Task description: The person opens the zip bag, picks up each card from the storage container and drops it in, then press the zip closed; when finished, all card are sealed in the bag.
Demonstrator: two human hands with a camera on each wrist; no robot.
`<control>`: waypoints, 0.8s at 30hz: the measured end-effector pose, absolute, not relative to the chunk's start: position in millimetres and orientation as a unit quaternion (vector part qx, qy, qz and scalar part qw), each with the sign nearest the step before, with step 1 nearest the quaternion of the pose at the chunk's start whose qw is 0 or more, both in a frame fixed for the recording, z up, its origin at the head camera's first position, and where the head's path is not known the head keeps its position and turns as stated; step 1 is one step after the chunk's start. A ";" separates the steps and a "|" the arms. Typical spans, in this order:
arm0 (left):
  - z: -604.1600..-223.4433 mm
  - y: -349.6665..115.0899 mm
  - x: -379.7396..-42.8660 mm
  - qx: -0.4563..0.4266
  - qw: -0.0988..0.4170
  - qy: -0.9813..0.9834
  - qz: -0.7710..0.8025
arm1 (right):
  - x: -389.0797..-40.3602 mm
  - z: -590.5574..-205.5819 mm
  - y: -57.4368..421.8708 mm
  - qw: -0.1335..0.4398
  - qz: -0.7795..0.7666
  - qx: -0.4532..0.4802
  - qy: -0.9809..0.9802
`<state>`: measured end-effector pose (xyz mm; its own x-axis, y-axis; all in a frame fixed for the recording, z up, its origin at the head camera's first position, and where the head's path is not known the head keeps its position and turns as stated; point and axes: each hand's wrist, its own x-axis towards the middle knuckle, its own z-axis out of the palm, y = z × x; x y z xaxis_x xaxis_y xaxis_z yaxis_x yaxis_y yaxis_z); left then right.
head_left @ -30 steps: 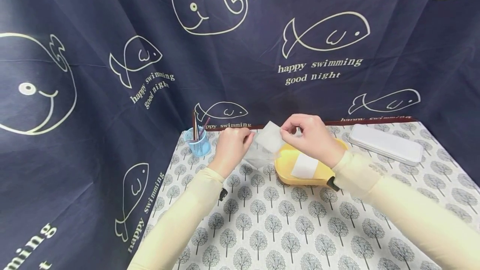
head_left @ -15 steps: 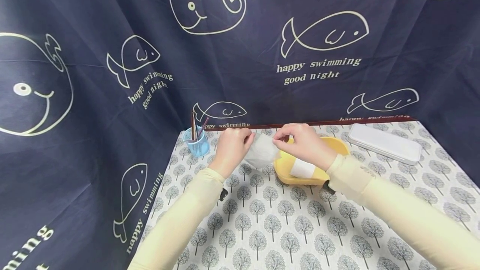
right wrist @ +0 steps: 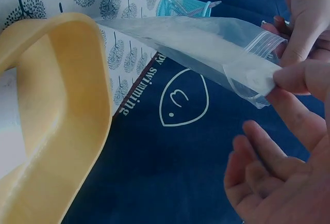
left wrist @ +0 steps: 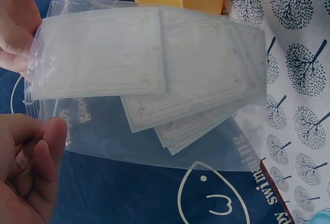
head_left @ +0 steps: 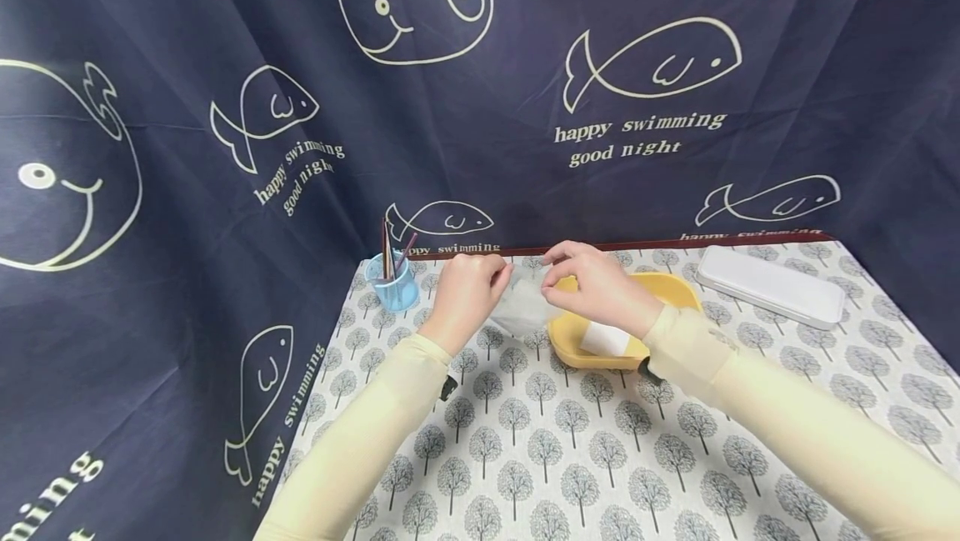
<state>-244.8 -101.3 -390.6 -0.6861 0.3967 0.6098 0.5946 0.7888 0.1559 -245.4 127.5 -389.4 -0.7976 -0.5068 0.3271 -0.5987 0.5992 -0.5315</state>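
A clear zip bag hangs between my hands, its ridged mouth facing me. Inside lie several pale lined note cards with ornamented corners, fanned out. The nearest card reaches to the bag's mouth. My left hand pinches one side of the mouth; the left wrist view shows its thumb and fingers at the lower corner. At the other side my right hand pinches the card's end between thumb and forefinger, as the right wrist view shows. Its other fingers are loosely curled.
A yellow tray with a white card in it stands under my right hand. A blue cup of pencils stands back left, and a white case lies back right. A dark whale-print curtain hangs behind.
My right hand has moved left and down, bringing the card from outside the bag into its mouth. Its upper finger has lifted slightly. The left hand keeps its hold almost unmoved.
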 end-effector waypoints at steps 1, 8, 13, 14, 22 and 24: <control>-390.7 -101.1 -245.0 -0.274 0.284 -0.902 -0.173 | -246.1 -389.3 126.4 0.063 0.317 0.311 -0.893; -390.5 -98.6 -244.8 -0.276 0.284 -0.903 -0.168 | -253.4 -391.7 118.0 0.041 0.281 0.329 -0.901; -391.7 -97.6 -244.9 -0.278 0.288 -0.901 -0.168 | -256.8 -393.5 110.9 0.042 0.264 0.337 -0.902; -391.8 -97.4 -244.9 -0.277 0.289 -0.901 -0.169 | -257.2 -393.5 109.1 0.042 0.262 0.338 -0.903; -393.0 -95.8 -245.5 -0.277 0.289 -0.900 -0.170 | -259.6 -396.7 97.7 0.073 0.209 0.345 -0.912; -393.1 -95.1 -245.3 -0.279 0.289 -0.899 -0.172 | -259.2 -397.8 96.2 0.094 0.183 0.355 -0.912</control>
